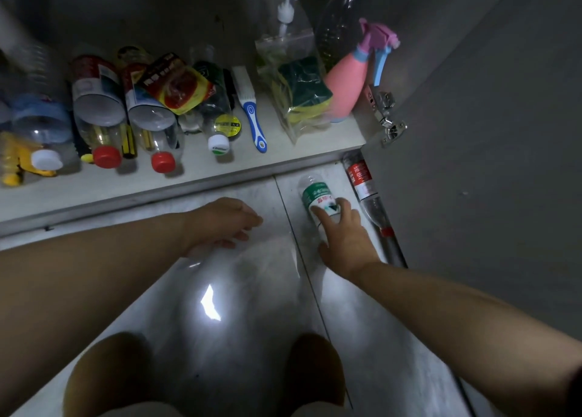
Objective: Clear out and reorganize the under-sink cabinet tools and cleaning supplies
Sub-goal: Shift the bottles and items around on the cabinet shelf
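Inside the open cabinet, its floor (283,152) holds several plastic bottles lying on their sides. One has a white cap (217,123), and two have red caps (104,133) (160,145). On the tiled floor in front lies a small green-labelled bottle (316,194). My right hand (343,237) reaches over it, fingers curled round its lower half. My left hand (220,224) grips the top end of a large clear plastic bottle (239,290) lying between my knees.
A red-labelled bottle (362,180) lies against the open cabinet door (472,164) near its hinge (389,117). At the shelf's right stand a pink spray bottle (346,82), a bag of sponges (299,95) and a tall clear bottle (340,23). A blue-white brush (252,114) lies beside them.
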The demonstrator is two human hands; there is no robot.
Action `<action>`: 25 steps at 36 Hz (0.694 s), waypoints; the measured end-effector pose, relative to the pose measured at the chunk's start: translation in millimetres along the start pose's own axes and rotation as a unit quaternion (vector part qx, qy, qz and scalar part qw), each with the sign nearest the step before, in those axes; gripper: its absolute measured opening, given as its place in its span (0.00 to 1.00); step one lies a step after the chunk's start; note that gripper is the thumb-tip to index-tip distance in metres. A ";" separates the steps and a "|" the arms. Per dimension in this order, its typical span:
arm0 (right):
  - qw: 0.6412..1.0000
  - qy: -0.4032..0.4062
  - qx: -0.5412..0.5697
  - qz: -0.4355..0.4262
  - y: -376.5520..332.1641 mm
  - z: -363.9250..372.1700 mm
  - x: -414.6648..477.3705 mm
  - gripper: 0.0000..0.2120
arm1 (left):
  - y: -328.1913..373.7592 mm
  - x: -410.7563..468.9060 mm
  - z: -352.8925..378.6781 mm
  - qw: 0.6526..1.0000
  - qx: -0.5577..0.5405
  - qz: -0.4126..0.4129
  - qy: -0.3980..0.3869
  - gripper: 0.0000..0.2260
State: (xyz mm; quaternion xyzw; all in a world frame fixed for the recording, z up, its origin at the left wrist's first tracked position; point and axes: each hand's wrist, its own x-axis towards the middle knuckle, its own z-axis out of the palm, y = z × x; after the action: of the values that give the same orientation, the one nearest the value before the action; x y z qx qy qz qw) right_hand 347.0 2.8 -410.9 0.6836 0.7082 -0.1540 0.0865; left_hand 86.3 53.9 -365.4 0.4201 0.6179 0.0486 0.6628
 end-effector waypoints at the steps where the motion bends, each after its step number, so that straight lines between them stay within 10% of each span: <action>1: 1.000 -0.006 -0.012 0.016 1.3 -1.7 4.6 0.39 | -0.1 -1.2 0.6 1.000 0.001 -0.001 -0.003 0.12; 25: 0.965 -0.063 -0.254 -0.016 29.4 -8.0 27.7 0.44 | -3.3 3.5 -5.1 1.000 -0.008 -0.008 -0.022 0.10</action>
State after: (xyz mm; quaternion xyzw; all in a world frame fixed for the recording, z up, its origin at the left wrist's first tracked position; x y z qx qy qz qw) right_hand 375.6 32.1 -415.6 0.6168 0.7280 -0.0130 0.2989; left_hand 81.3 56.3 -369.6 0.4109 0.6067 0.0387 0.6794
